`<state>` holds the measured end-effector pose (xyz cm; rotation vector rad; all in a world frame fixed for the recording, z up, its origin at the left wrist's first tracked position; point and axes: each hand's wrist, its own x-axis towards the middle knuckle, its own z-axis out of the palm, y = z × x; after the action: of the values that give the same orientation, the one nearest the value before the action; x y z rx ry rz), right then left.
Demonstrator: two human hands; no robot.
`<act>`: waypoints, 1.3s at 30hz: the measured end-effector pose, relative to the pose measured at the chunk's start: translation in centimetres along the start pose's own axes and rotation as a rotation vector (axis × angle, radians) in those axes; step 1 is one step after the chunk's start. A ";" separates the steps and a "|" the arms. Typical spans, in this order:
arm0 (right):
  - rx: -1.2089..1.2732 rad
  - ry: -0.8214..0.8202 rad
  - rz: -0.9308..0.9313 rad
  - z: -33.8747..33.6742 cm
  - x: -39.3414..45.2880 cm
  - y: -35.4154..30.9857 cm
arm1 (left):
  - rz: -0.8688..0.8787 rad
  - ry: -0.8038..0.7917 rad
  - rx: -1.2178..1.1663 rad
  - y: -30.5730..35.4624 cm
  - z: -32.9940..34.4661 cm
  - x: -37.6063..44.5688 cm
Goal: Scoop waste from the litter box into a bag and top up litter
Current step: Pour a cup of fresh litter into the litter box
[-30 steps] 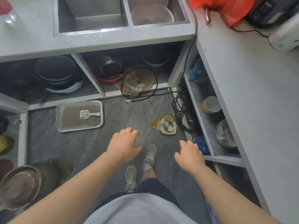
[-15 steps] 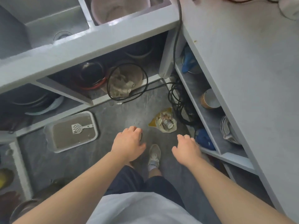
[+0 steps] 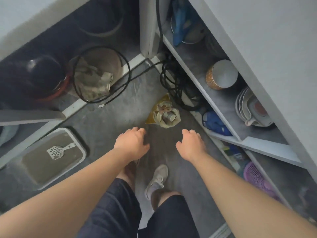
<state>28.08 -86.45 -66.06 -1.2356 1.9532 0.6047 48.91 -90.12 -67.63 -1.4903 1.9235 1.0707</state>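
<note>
A grey litter box (image 3: 80, 143) lies on the floor at the lower left, filled with brownish litter. A white slotted scoop (image 3: 57, 152) rests on the litter inside it. A crumpled yellow bag (image 3: 163, 114) with rubbish in it sits on the floor ahead of me. My left hand (image 3: 131, 143) hovers above the floor, to the right of the box, fingers loosely curled and holding nothing. My right hand (image 3: 191, 144) hangs just below the yellow bag, also empty with curled fingers.
Black cables (image 3: 178, 86) coil in the corner and loop around a bowl with a rag (image 3: 96, 78). Shelves on the right hold a cup (image 3: 221, 74), plates (image 3: 248, 109), a blue item (image 3: 214, 122) and a purple basket (image 3: 257, 176). A dark pot (image 3: 32, 78) sits under the left counter.
The view has tilted down and come closer to the floor; the sinks and countertop have left the frame. Both hands stay empty and now sit nearer the yellow bag.
</note>
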 end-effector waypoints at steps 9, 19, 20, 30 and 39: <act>0.071 0.081 -0.070 12.1 16.9 3.5 | 0.019 0.015 0.088 -1.2 9.8 18.2; 0.036 0.359 -0.220 25.1 36.9 4.4 | 0.114 0.159 0.288 -2.5 18.3 36.5; 0.010 0.400 -0.237 25.6 38.1 4.3 | 0.124 0.181 0.296 -2.7 18.8 37.5; -0.208 0.461 -0.258 27.2 42.3 4.2 | 0.208 0.213 0.171 -4.4 21.5 40.5; 0.050 0.333 -0.189 28.9 45.0 3.2 | 0.183 0.206 0.071 -5.2 22.8 40.9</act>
<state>22.73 -89.65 -119.21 -1.5463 2.0702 0.2644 39.84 -95.85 -113.50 -1.4564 2.2529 0.9441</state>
